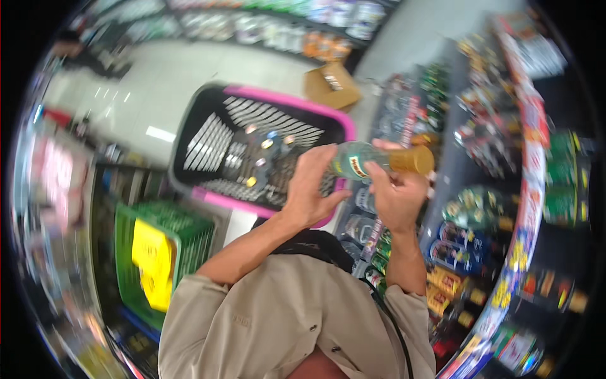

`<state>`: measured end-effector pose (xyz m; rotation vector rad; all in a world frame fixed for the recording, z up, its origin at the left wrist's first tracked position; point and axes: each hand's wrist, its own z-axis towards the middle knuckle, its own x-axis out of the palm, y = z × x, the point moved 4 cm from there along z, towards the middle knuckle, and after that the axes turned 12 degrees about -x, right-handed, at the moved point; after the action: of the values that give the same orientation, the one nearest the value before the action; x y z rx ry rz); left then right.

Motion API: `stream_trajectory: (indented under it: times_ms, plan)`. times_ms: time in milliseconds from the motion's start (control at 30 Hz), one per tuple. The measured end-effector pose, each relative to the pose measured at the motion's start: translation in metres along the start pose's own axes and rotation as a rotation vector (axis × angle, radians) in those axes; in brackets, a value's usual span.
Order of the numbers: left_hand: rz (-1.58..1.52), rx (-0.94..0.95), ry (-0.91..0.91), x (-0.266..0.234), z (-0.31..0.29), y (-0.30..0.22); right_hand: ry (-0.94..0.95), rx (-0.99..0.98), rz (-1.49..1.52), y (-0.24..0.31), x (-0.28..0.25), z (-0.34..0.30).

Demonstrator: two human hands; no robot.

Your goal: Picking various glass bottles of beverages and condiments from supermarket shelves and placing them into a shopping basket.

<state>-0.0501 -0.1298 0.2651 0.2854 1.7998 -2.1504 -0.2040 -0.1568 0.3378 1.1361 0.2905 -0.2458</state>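
A glass bottle (353, 159) with a greenish body, a small label and a long golden-yellow neck and cap lies nearly level in front of me, above the right rim of the basket. My right hand (398, 189) is closed around it by the shoulder, thumb on the near side. At the base end, my left hand (309, 183) cups the bottle; its thumb sticks out apart and its fingertips are partly hidden. Below is a black basket (208, 95) with a pink rim, and several small bottles (268, 151) stand inside it, their caps showing.
Shelves (467, 145) packed with bottles run along my right. A cardboard box (332, 86) is on the floor beyond the basket. To the left stands a green crate (126, 252) holding a yellow bag (151, 259). More stocked shelves (271, 31) line the far side.
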Motion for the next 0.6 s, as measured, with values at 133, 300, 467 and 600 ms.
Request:
stream_trajectory:
  times_ms: [133,300,467,600]
  plan:
    - [0.058,-0.055,-0.213,-0.045,-0.019,0.027,0.135,-0.042,0.275,0.002,0.072,-0.008]
    - [0.107,-0.163,-0.303,-0.089,-0.036,0.082,0.345,-0.106,0.236,-0.01,0.153,-0.023]
    - [0.065,-0.238,-0.293,-0.125,-0.037,0.152,0.394,-0.181,0.154,-0.033,0.233,-0.029]
    - [0.056,-0.316,-0.237,-0.143,-0.034,0.213,0.408,-0.176,0.031,-0.041,0.283,-0.032]
